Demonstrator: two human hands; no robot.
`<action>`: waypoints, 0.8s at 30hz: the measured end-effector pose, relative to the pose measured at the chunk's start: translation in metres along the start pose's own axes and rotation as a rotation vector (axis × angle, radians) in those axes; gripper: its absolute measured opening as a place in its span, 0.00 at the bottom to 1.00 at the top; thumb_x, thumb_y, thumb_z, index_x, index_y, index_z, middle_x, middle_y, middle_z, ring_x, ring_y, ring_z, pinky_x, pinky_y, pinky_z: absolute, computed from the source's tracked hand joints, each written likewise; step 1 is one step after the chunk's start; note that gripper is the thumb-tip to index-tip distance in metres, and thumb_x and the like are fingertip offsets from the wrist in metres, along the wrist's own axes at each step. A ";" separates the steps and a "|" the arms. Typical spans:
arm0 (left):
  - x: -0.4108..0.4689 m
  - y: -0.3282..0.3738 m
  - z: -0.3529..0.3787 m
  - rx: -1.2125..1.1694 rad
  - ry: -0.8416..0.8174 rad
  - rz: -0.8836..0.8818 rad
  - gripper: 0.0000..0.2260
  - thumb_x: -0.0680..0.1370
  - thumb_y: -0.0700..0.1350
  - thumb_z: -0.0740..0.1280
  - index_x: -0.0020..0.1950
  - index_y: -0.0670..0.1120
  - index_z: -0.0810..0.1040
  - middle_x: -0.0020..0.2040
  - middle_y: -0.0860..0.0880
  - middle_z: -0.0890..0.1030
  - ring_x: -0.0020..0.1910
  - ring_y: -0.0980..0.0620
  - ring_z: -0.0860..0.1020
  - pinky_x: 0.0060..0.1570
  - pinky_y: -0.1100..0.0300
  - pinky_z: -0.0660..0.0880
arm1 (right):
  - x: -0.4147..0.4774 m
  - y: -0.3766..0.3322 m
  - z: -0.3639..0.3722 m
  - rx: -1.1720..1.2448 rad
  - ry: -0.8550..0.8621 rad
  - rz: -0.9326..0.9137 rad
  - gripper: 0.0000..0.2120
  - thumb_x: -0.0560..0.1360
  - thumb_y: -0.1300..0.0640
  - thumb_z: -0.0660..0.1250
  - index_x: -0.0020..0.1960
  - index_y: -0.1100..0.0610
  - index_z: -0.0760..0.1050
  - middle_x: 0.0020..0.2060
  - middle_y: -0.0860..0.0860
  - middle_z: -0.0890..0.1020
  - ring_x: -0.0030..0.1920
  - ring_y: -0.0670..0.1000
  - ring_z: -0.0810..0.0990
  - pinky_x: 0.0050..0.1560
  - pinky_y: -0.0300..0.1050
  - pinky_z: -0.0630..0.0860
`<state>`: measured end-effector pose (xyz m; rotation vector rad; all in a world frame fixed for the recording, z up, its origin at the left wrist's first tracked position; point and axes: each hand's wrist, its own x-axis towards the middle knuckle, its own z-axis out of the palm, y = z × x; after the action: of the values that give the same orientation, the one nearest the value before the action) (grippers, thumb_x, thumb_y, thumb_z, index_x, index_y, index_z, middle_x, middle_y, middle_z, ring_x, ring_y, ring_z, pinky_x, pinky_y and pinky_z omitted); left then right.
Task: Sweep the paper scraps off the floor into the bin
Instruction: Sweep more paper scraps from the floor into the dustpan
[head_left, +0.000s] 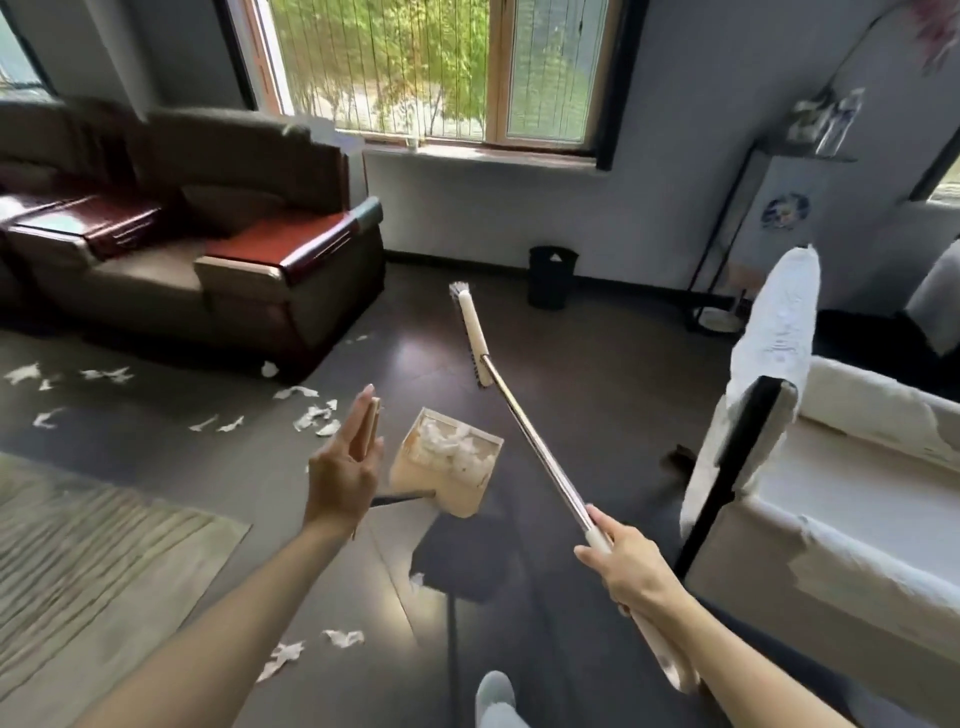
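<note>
1. Leather sofa (208, 249), far left; striped rug (104, 530), near left. Neither concerned the task.
2. Loose paper scraps (311, 418): scattered over the dark floor (597, 395) in front of the sofa, with a few more near the person's feet. Not yet gathered.
3. Left hand (343, 467): fingers almost straight along the cream grip of the dustpan's handle, holding it; thumb hidden.
4. Dustpan (467, 488): cream, tilted, apparently lifted clear of the floor, its shadow beneath. Contents: a heap of white scraps.
5. Broom (535, 441): metal shaft, its head pointing far, toward the bin.
6. Bin (551, 275): black, upright against the far wall, well apart from the dustpan. Contents could not be told; a pale shape showed at the rim.
7. Right hand (618, 561): fingers wrapped round the broom's pale grip.
8. White-covered furniture (857, 493), right.

Step judged in hand: carrying one panful to the bin, task partly done. The next move called for a level dustpan, tipped only once over the bin's mouth, and then a return for the scraps on the left.
</note>
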<state>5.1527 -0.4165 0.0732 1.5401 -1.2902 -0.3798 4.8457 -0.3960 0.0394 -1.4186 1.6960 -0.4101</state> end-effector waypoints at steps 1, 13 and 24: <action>0.030 -0.006 0.009 -0.011 0.005 -0.025 0.25 0.77 0.36 0.66 0.72 0.51 0.68 0.64 0.58 0.73 0.60 0.66 0.72 0.57 0.79 0.64 | 0.033 -0.017 -0.006 0.010 0.003 -0.019 0.27 0.77 0.55 0.65 0.74 0.41 0.64 0.43 0.51 0.77 0.26 0.49 0.71 0.25 0.42 0.75; 0.374 -0.063 0.116 -0.241 0.038 -0.081 0.26 0.76 0.31 0.65 0.72 0.49 0.69 0.66 0.54 0.75 0.64 0.64 0.72 0.67 0.63 0.67 | 0.400 -0.230 -0.060 0.032 -0.008 -0.125 0.31 0.75 0.53 0.69 0.75 0.49 0.63 0.32 0.42 0.72 0.24 0.43 0.74 0.22 0.34 0.70; 0.692 -0.124 0.241 -0.336 -0.179 -0.015 0.27 0.76 0.28 0.64 0.73 0.46 0.67 0.66 0.54 0.73 0.64 0.67 0.71 0.62 0.73 0.67 | 0.676 -0.371 -0.085 0.245 0.108 -0.050 0.30 0.77 0.56 0.67 0.76 0.49 0.60 0.27 0.49 0.74 0.24 0.47 0.72 0.23 0.41 0.70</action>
<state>5.2898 -1.1454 0.1190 1.2528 -1.2769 -0.7197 5.0280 -1.1487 0.0831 -1.2796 1.6346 -0.7084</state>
